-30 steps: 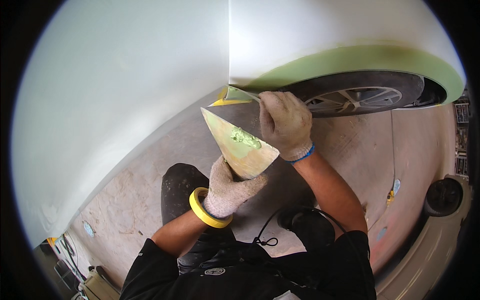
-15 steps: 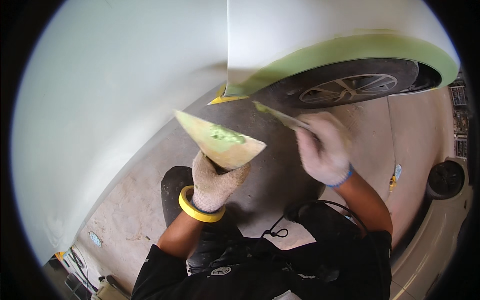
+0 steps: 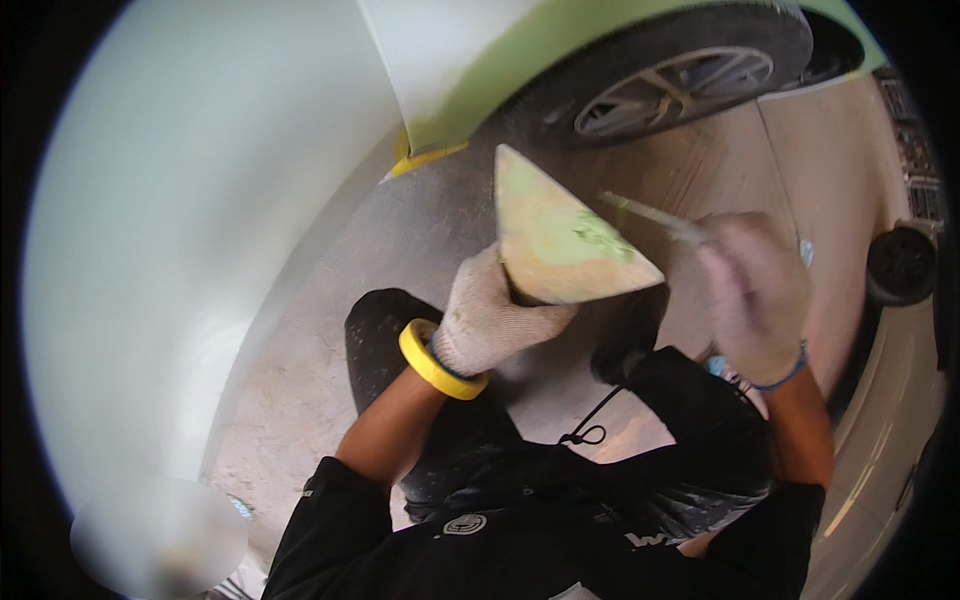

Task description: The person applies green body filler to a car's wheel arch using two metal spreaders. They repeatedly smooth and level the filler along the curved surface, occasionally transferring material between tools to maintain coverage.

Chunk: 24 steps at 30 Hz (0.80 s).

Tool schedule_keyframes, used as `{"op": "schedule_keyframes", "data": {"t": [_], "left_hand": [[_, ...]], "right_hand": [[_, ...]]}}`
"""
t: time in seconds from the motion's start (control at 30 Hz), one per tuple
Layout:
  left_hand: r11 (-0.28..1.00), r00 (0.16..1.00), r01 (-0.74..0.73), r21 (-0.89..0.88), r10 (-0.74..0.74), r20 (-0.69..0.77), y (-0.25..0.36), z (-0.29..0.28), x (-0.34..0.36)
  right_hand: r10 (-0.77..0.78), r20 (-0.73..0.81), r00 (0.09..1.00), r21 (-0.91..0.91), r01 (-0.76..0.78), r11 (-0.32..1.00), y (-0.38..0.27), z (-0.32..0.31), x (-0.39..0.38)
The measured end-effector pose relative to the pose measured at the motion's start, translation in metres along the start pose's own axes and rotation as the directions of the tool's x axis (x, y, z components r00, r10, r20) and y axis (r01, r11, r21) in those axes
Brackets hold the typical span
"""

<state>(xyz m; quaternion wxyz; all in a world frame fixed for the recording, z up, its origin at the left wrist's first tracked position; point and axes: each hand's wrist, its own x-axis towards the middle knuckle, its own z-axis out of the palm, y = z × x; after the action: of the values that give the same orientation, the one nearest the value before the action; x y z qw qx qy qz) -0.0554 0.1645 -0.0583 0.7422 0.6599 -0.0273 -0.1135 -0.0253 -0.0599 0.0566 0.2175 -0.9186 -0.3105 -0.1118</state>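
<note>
While the black shirt (image 3: pixel 560 545) fills the lower middle of the frame, a roll of yellow tape (image 3: pixel 432 372) rings the left wrist, perhaps worn there so that it is close by without occupying a hand. Just above it, the gloved left hand (image 3: pixel 495 315) grips a triangular board (image 3: pixel 540 265) near the centre, its fingers partly hidden behind and below the lower edge; that hold leaves the broad face upward, which likely suits carrying the light green paste (image 3: pixel 600 232) on its right side. Right of centre, the gloved right hand (image 3: pixel 755 295) is blurred, yet its fingers appear closed around a thin spreader (image 3: pixel 650 215), whose greenish tip points toward the board but is apart from it; gripping the rear end presumably frees the blade. Farther off, at the top, a white car panel (image 3: pixel 425 55) bears a green band (image 3: pixel 490 70) beside a wheel (image 3: pixel 680 85), and a yellow strip (image 3: pixel 425 158) lines its lower corner, probably as masking. Another vehicle's wheel (image 3: pixel 902 265) shows at the far right.
</note>
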Motion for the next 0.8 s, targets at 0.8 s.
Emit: {"op": "schedule_keyframes", "data": {"t": [0.8], "left_hand": [[0.934, 0.929, 0.355, -0.036, -0.357, -0.097, 0.017, 0.069, -0.036]], "right_hand": [[0.197, -0.271, 0.942, 0.6, 0.006, 0.8, 0.038, 0.004, -0.052]]}}
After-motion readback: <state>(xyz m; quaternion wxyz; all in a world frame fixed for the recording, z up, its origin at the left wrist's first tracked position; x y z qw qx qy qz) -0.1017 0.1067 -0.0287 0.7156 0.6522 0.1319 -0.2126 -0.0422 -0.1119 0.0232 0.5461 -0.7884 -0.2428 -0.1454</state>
